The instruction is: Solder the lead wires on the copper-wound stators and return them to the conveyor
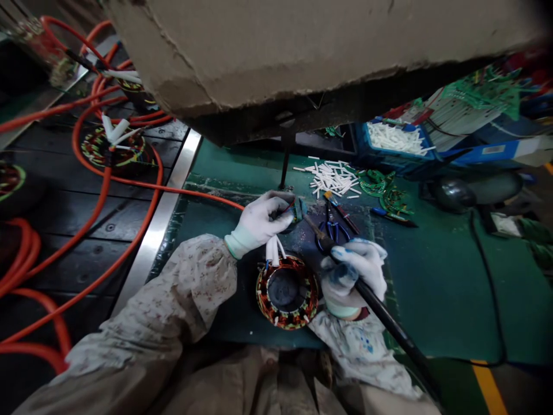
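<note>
My left hand (261,223), in a white glove, is closed with its fingertips pinching a small green circuit board (298,210) with thin wires. My right hand (356,268), also gloved, grips a soldering iron (323,241) by its dark handle. The iron's tip points up and left, close to the board; I cannot tell if they touch. Below and between my hands lies a motor stator (264,302), a ring of copper windings with white sleeves (272,251) sticking up from it. An orange cable (207,196) runs from the left toward my left hand.
Blue-handled pliers (332,227) and a brush (343,213) lie beyond my right hand, near loose white tubes (332,177) and green boards (389,193). A blue bin (375,153) stands behind. Cardboard (302,52) overhangs above. More stators (125,161) with orange cables sit left.
</note>
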Tool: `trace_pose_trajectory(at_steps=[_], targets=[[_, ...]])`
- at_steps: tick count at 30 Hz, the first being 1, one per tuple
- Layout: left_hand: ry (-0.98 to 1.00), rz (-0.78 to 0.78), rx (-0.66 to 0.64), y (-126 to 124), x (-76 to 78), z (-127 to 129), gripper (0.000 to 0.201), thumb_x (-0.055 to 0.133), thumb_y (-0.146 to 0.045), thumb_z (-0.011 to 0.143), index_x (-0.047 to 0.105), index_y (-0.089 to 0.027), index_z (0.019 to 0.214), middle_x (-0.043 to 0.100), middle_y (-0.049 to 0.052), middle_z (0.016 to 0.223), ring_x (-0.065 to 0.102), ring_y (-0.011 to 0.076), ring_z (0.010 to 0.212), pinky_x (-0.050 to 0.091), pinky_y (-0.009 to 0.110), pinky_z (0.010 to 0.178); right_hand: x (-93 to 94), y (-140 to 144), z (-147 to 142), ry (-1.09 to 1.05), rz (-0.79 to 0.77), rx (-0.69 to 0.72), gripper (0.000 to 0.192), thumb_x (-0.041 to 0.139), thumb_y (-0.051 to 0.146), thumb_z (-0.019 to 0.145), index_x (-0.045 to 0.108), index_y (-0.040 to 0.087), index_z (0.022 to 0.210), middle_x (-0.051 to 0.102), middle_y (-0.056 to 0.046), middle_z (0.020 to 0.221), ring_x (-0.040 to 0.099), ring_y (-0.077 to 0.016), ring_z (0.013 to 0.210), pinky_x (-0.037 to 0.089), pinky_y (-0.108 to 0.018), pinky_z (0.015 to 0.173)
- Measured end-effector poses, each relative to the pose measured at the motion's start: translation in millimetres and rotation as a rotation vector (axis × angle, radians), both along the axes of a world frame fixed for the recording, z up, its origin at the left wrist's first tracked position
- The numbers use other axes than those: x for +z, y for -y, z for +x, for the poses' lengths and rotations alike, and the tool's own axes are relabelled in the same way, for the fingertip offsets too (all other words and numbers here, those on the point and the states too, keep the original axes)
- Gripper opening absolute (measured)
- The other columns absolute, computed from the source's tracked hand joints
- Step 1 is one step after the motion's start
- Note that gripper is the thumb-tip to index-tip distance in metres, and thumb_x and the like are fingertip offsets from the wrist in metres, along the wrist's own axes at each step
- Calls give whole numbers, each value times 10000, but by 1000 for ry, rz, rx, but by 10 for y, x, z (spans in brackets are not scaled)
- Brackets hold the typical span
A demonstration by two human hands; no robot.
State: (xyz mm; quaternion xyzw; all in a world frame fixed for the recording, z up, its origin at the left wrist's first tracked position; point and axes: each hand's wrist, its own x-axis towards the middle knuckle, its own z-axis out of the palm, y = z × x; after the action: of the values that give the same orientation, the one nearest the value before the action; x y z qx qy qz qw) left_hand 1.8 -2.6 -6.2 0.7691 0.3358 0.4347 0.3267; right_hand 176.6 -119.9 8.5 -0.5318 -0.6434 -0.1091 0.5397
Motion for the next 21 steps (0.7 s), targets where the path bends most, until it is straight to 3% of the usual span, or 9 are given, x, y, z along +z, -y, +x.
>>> trace_pose_trajectory(at_steps=[3,5,11,16,21], targets=[[-12,22,4,-1,4,-4,92,653,-253,863,659,-172,819,727,86,1107,706,189,1016,570,316,908,20,-139,-112,4,-46,-10,199,552,388,970,668,266,1075,697,-19,852,657,-186,800,510,-388,806],[-35,17,13,0,17,-7,73,660,-236,855,665,-175,815,727,78,1113,706,184,1017,571,305,902,12,-232,-179,26,-181,-16,248,583,338,953,640,273,1186,688,-50,1014,662,-196,913,539,-381,836],[-63,12,11,6,70,-18,58,656,-224,861,689,-177,849,732,74,1116,706,189,1038,569,312,930,-104,-288,-189,46,-269,6,345,604,251,926,588,269,1271,670,-68,1093,653,-210,978,555,-399,893],[-30,-23,8,-21,26,-10,128,639,-285,890,704,-178,917,731,77,1111,703,188,1039,562,306,940,-137,-254,-149,88,-263,-6,307,623,282,926,608,269,1232,704,-54,1049,657,-203,911,533,-385,831],[-62,-58,37,-33,-8,-5,155,601,-311,901,676,-175,898,725,75,1079,699,191,1012,557,299,909,-67,-84,-56,-72,22,-2,176,569,393,971,676,257,1005,666,21,714,614,-166,705,459,-389,806]])
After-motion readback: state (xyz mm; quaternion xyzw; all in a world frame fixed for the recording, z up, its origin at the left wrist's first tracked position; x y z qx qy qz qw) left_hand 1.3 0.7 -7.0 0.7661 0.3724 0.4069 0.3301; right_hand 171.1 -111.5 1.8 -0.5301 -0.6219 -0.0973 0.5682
